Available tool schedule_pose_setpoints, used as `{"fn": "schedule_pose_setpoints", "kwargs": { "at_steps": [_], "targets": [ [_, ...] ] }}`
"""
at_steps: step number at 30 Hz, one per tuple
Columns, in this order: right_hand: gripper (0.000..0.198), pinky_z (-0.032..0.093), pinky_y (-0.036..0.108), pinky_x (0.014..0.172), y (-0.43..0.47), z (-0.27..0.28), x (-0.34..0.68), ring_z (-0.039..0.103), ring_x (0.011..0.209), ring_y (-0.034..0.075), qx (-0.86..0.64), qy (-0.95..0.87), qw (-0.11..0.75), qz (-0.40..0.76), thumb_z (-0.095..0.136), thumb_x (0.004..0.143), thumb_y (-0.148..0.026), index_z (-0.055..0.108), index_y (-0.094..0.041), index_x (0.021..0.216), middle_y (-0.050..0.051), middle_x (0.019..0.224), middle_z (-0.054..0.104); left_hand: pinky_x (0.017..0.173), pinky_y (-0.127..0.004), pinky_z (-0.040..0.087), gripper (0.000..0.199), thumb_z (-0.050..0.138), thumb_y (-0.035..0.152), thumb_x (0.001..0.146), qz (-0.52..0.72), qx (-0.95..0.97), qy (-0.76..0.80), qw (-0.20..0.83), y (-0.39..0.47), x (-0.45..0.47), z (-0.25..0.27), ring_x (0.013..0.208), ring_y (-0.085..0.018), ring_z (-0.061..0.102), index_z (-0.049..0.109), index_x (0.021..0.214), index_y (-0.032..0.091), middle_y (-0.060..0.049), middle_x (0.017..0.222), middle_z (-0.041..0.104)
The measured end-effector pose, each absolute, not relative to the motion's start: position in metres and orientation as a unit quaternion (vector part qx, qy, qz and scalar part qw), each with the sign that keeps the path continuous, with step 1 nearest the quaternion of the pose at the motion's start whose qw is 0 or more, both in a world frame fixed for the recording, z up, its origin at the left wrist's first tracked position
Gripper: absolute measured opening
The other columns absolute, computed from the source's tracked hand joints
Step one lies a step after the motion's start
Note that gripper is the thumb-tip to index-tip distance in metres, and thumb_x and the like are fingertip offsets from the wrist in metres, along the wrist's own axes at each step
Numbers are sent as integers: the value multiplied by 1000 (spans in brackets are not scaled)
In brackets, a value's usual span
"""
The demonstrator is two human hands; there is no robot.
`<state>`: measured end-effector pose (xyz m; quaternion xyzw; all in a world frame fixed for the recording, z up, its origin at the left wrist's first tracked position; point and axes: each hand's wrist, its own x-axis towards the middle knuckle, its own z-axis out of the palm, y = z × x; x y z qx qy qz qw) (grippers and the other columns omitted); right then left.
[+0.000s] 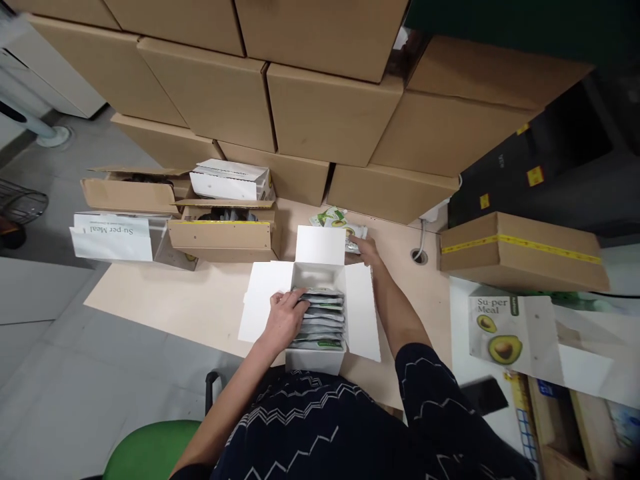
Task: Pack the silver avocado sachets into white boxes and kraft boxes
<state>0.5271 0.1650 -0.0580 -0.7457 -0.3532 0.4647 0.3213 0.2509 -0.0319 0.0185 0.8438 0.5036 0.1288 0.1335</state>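
In front of my body stands an open white carton (320, 273), its flaps folded outward. A row of silvery-grey packets (323, 327) with bits of green print stands packed inside it. My left hand (286, 319) reaches over the carton's left wall, its fingers apart and resting on the tops of the packets toward the far end. Beyond the carton's right flap, my right hand (367, 249) is closed on a packet (355, 235) with an avocado picture. A green-and-white packet (330, 217) lies just left of it, partly hidden behind the carton's far flap.
Stacked brown cartons (330, 120) form a wall behind the wooden table (210, 300). Several open boxes, one brown (220, 237), stand at the back left. On the right are a taped brown carton (520, 250), an avocado-printed white box (510, 333) and a black phone (484, 395).
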Motion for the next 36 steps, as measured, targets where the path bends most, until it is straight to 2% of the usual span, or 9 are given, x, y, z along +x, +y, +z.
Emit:
{"fn": "schedule_pose_setpoints", "kwargs": {
  "at_steps": [5, 10, 13, 15, 18, 20, 23, 29, 36],
  "targets": [
    [37, 62, 31, 66, 121, -35, 578, 73, 80, 21, -749, -281, 440, 408, 77, 73, -32, 61, -15, 102, 11, 94, 75, 89, -44, 35, 27, 46, 11, 95, 128, 847, 500, 129, -30, 251, 18, 106, -24, 62, 70, 101, 22, -11, 136, 64],
    [51, 58, 40, 90, 79, 47, 600, 70, 109, 22, -657, -385, 605, 233, 70, 79, -46, 58, -18, 120, 13, 121, 69, 91, -45, 33, 26, 47, 13, 95, 131, 843, 504, 137, -29, 253, 16, 106, -24, 62, 70, 101, 23, -10, 137, 64],
    [44, 56, 41, 93, 48, 109, 577, 69, 108, 23, -573, -502, 601, 242, 69, 82, -46, 62, -22, 118, 8, 114, 71, 91, -45, 33, 28, 45, 13, 96, 131, 839, 508, 143, -28, 254, 15, 108, -24, 61, 71, 101, 23, -9, 138, 63],
    [33, 55, 38, 89, 31, 138, 550, 70, 100, 23, -544, -602, 512, 281, 70, 84, -43, 67, -23, 110, 5, 104, 73, 91, -45, 33, 29, 44, 14, 96, 132, 836, 512, 146, -28, 254, 15, 107, -24, 61, 71, 101, 23, -9, 138, 63],
    [20, 52, 33, 85, 21, 153, 508, 69, 98, 23, -513, -755, 278, 299, 60, 92, -33, 69, -24, 108, 3, 105, 74, 92, -45, 33, 30, 44, 15, 96, 140, 832, 515, 152, -28, 255, 14, 107, -24, 61, 72, 101, 23, -9, 137, 63],
    [24, 49, 32, 84, 26, 144, 483, 67, 103, 25, -509, -809, 127, 264, 53, 95, -23, 68, -25, 113, 4, 112, 73, 91, -45, 33, 30, 44, 15, 96, 148, 831, 513, 157, -28, 255, 14, 109, -25, 61, 72, 101, 23, -8, 138, 63],
    [29, 46, 31, 81, 42, 114, 458, 66, 105, 27, -513, -825, -19, 237, 49, 95, -17, 67, -24, 116, 7, 116, 72, 90, -45, 33, 30, 44, 16, 95, 152, 829, 514, 157, -28, 256, 14, 109, -25, 61, 73, 99, 23, -8, 138, 63],
    [29, 46, 29, 85, 66, 54, 441, 65, 108, 25, -431, -836, -144, 308, 46, 95, -16, 70, -20, 109, 7, 118, 73, 93, -47, 33, 34, 41, 16, 96, 143, 829, 518, 155, -28, 256, 12, 111, -26, 60, 74, 99, 23, -8, 140, 62],
    [28, 49, 28, 76, 80, 32, 431, 69, 98, 24, -408, -824, -233, 316, 48, 91, -14, 70, -16, 108, 11, 114, 74, 96, -48, 35, 32, 44, 13, 91, 143, 821, 528, 164, -28, 256, 12, 110, -26, 59, 74, 98, 23, -9, 145, 57]
  ]
}}
